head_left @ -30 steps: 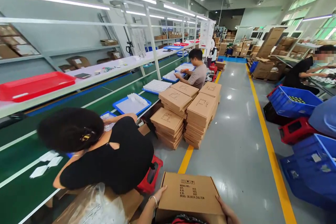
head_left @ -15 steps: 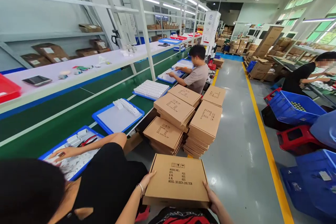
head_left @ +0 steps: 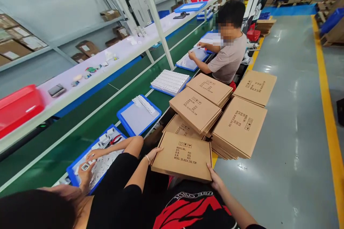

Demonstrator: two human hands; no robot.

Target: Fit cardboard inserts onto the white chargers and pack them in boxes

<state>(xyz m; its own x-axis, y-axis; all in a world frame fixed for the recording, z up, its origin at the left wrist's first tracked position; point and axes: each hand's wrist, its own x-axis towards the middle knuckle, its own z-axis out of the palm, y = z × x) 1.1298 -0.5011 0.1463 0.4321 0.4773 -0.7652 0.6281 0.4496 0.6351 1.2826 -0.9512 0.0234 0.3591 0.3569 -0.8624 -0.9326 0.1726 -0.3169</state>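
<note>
Head view — left hand (head_left: 154, 154), right hand (head_left: 214, 177) clasping carton (head_left: 182, 157) — opposite sides.

Over the head feed I read, on the held carton (head_left: 182, 155): three pictograms (head_left: 185, 145), "MODEL NO.", "QTY: PCS", "N.W: KGS", "G.W: KGS", "MEAS: 38.0X24.2X6.7CM". Stacked cartons (head_left: 239, 126): similar print, partly too small for me. Black-and-red shirt (head_left: 189, 209): "USE O…", remainder unclear.

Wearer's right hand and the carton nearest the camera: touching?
Touching. The head view shows the right hand at the right end of the carton, its fingers lapping over the top edge with no visible gap.
</note>
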